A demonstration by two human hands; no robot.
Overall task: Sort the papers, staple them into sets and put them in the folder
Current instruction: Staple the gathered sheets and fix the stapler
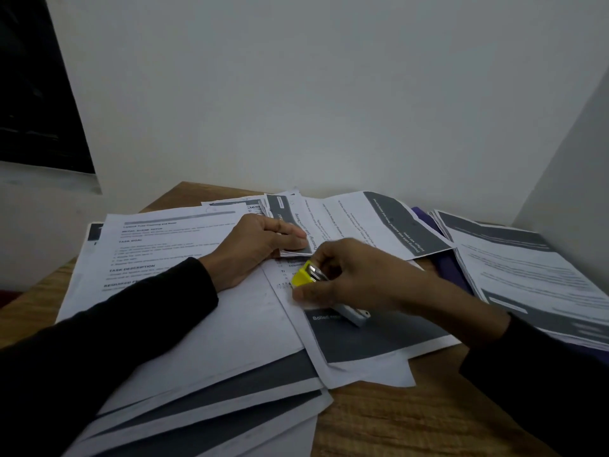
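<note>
Your right hand (356,275) curls around the yellow stapler (308,277) in the middle of the wooden table (395,420), on top of the loose papers (211,324). Your left hand (253,249), at ten o'clock from the stapler, pinches the corner of a small paper set (290,222). The purple folder (451,268) peeks out at three o'clock, under more sheets.

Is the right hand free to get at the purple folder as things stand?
Probably not yet: the right hand grips the yellow stapler, and the purple folder lies mostly buried under papers.
</note>
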